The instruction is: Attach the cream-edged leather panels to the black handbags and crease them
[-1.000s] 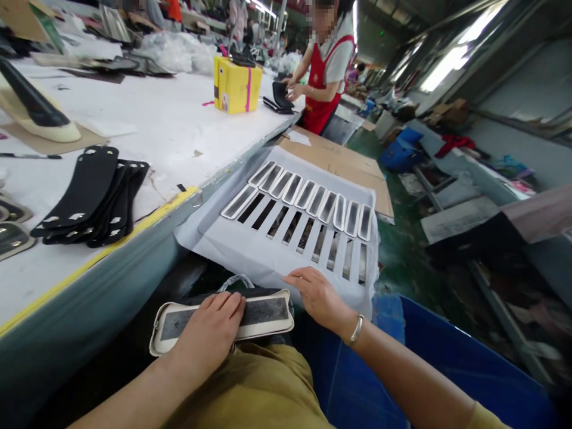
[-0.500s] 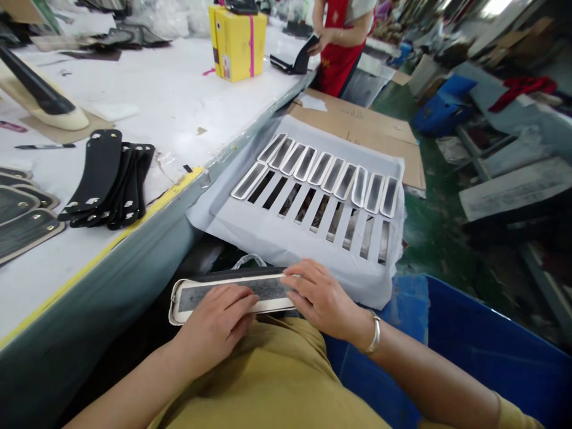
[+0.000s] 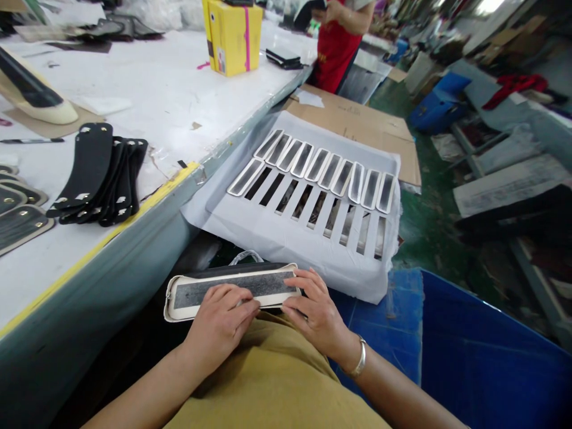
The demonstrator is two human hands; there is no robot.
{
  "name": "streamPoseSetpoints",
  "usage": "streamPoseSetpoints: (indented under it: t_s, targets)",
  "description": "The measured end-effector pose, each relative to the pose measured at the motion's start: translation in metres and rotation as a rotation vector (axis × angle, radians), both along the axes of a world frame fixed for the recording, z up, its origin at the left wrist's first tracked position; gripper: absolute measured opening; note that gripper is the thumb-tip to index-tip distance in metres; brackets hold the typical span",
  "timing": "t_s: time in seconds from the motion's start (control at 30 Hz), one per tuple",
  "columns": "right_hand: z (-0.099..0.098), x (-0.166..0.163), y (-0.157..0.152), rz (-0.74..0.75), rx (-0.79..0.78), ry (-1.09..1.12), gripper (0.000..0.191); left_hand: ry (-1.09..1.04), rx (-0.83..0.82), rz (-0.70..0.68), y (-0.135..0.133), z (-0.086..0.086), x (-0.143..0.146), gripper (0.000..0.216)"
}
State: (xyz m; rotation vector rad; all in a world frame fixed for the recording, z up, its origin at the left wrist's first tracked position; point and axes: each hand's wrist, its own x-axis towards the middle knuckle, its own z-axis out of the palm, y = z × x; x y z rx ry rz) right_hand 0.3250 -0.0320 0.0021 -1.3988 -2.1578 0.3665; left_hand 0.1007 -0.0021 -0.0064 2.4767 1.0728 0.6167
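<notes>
A long cream-edged strip with a dark grey centre lies across my lap, above my mustard trousers. My left hand rests on its near edge, fingers curled over it. My right hand, with a silver bracelet at the wrist, holds the strip's right end between thumb and fingers. Just beyond lies a white sheet with a row of long slots, and several similar strips are lined up along its far side.
A white worktable with a yellow-taped edge runs along the left, carrying a stack of black strips and a yellow box. A person in a red apron works at the far end. A blue bin stands at my right.
My right hand came off the white sheet and took hold of the strip's right end. My left hand slid along the strip. The view tilted down.
</notes>
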Motion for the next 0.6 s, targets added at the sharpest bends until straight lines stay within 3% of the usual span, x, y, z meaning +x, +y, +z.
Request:
streamPoseSetpoints:
  t_s: [0.6]
  targets:
    - [0.0,-0.014,0.002,-0.161,-0.048,-0.065,0.014,0.135,-0.087,0.077,0.003,0.005,0.013,0.018]
